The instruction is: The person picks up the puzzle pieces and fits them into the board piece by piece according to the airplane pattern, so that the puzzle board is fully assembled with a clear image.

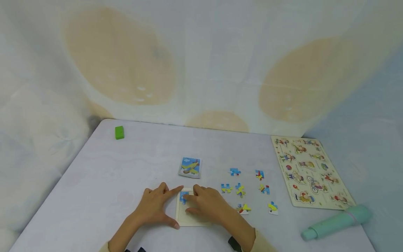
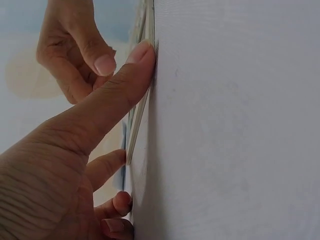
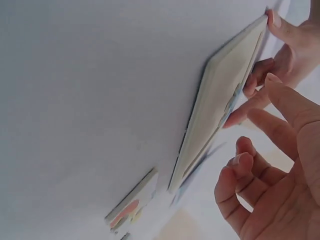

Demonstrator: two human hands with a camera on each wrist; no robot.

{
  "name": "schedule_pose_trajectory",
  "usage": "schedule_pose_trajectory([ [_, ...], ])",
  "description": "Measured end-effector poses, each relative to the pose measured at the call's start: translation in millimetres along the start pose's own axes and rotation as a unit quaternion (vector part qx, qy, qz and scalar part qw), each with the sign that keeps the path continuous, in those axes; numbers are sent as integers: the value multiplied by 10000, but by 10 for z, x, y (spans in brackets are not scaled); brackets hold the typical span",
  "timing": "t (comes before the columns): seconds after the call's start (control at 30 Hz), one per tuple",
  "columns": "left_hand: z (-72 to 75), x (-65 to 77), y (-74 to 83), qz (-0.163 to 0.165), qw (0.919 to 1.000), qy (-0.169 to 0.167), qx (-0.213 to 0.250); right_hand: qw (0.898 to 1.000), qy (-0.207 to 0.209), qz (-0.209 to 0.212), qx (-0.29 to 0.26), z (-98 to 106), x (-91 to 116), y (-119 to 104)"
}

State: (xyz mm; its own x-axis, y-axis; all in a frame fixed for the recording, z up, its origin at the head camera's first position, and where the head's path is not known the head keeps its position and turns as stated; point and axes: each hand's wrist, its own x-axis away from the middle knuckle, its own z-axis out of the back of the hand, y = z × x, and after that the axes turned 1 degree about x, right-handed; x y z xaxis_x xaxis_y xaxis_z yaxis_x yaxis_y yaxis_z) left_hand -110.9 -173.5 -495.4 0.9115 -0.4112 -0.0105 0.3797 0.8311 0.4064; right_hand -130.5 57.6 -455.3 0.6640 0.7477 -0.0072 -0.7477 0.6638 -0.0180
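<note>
A small pale wooden puzzle tray (image 1: 185, 221) lies flat near the table's front. One blue jigsaw piece (image 1: 182, 198) sits in its upper left corner. My left hand (image 1: 154, 207) braces the tray's left side, with thumb and index finger spread toward its lower and upper corners. Over the tray, my right hand (image 1: 210, 205) reaches in with its index finger extended at the blue piece; its other fingers are bent and hold nothing. Whether that fingertip presses the piece is unclear. In the right wrist view, the tray (image 3: 220, 90) shows mostly bare inside.
Several loose jigsaw pieces (image 1: 240, 190) lie right of the tray. Behind it is an airplane picture card (image 1: 190, 167). A wooden figure board (image 1: 310, 171) and a mint-green cylinder (image 1: 337, 223) lie at the right. A green block (image 1: 119, 132) stands at the back left.
</note>
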Motion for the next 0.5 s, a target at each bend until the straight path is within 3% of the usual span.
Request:
schedule_pose_trajectory([
  [0.2,9,-5,16,20,10000,1,11,9976,381,366,447,-41,125,-27],
  [0.5,-6,2,6,60,10000,-4,55,9985,73,177,516,-72,133,-30],
])
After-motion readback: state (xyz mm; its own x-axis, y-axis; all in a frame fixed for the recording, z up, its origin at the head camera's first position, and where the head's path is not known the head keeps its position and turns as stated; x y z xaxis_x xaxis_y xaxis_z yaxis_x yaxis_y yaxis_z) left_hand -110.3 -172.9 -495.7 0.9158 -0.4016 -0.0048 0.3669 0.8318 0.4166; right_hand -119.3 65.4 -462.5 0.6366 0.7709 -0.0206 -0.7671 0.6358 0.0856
